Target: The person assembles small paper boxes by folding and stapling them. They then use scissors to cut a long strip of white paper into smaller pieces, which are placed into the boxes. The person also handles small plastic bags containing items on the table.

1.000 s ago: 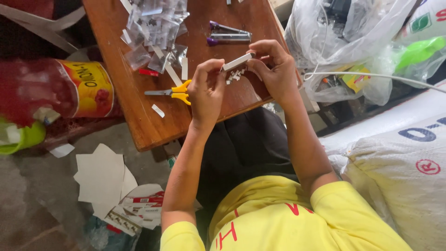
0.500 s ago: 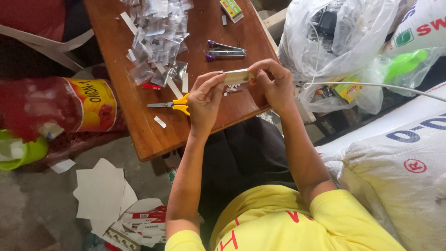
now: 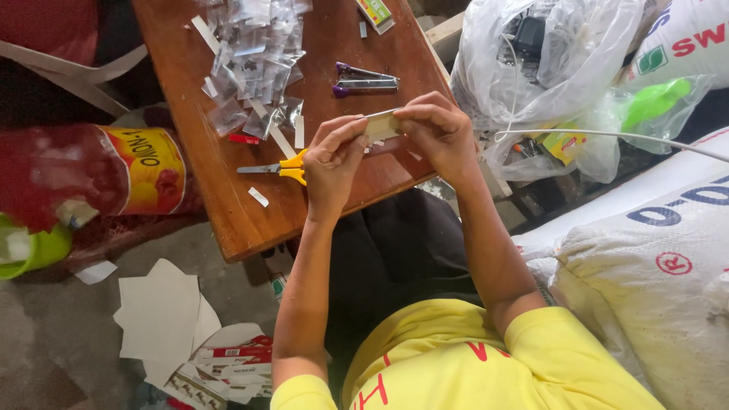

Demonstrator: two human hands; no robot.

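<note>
A: What are the hands doing over the wooden table [image 3: 250, 220]?

B: Both are gripping one small pale card strip [image 3: 380, 125]. The left hand [image 3: 334, 156] is pinching its left end between thumb and fingertips, and the right hand [image 3: 437, 129] is curling closed around its right end. The strip is hanging just above the table's near edge, held level between them.

A: Anything lying on the table beside them?

B: Yellow-handled scissors [image 3: 285, 167] are lying on the table just left of the left hand, blades pointing away from it. A purple stapler [image 3: 364, 80] is sitting farther up the table, beyond the hands. A heap of small clear plastic packets [image 3: 254, 53] is covering the table's far part, with a few white paper slips around it.

A: And off the table?

B: A red and yellow tin [image 3: 144, 171] is lying left of the table. Grey cardboard pieces [image 3: 159, 319] are lying on the floor below its near-left corner. Clear plastic bags [image 3: 531, 83] and a white sack [image 3: 645, 266] are sitting to its right.
</note>
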